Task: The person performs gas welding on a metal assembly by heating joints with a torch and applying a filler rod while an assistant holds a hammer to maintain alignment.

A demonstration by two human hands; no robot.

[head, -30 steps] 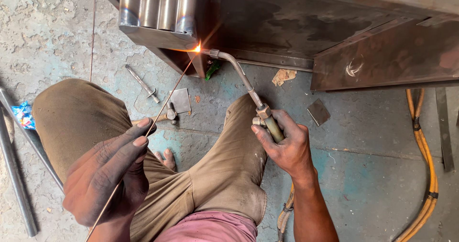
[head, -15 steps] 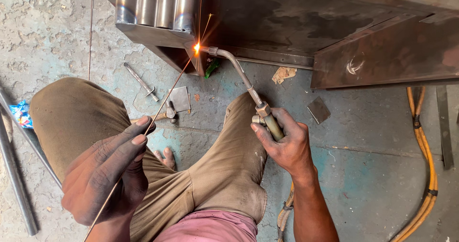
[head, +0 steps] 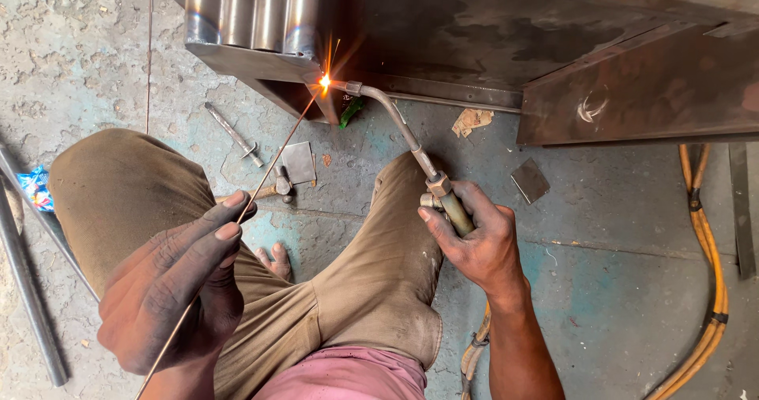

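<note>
- Pinching the thin filler rod (head: 261,179), the left hand (head: 170,289) feeds it toward twelve o'clock.
- Right hand (head: 474,242) is clamped on the torch (head: 395,123), its flame (head: 322,81) on the steel frame (head: 261,60) corner.
- Sparks could burn the trousers (head: 371,289); a wavering rod risks missing the joint.

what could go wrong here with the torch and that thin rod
The flame throws sparks just above the bare foot and trousers, so burns seem possible. The left hand pinches the thin rod far from its tip, so it may waver off the joint. The right hand holds the torch without a glove, close to hot metal.
</note>
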